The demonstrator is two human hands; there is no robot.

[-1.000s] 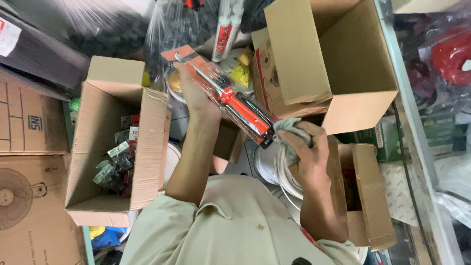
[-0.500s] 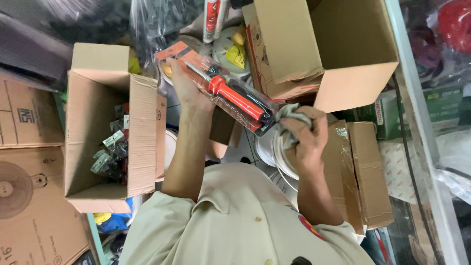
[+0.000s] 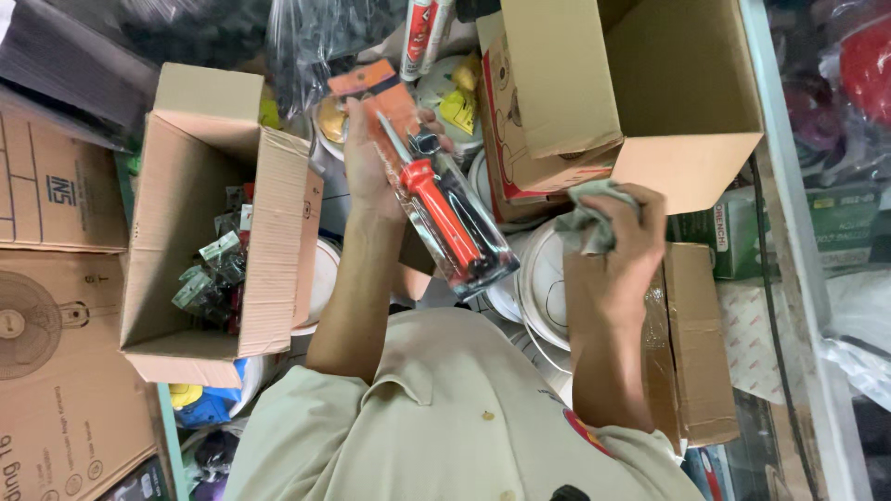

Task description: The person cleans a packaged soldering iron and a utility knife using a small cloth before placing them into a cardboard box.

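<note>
My left hand (image 3: 365,173) grips a clear blister pack (image 3: 461,239) with an orange card top, holding a red-handled screwdriver and a black one. The pack slants down to the right, over my chest. My right hand (image 3: 620,252) is closed around a crumpled grey-green cloth (image 3: 587,221), a short way right of the pack's lower end and not touching it. Both forearms rise from my beige shirt (image 3: 445,417).
An open cardboard box (image 3: 269,232) on the left holds several small packaged items (image 3: 215,278). A bigger open box (image 3: 668,102) stands top right, with a taped carton (image 3: 698,343) below it. White round dishes (image 3: 543,288) lie under my hands. Fan cartons (image 3: 56,371) sit far left; a glass counter edge (image 3: 789,278) runs along the right.
The cloth in my right hand was against the pack's lower end; now that hand has drawn away to the right. My left hand still holds the pack, now angled more steeply.
</note>
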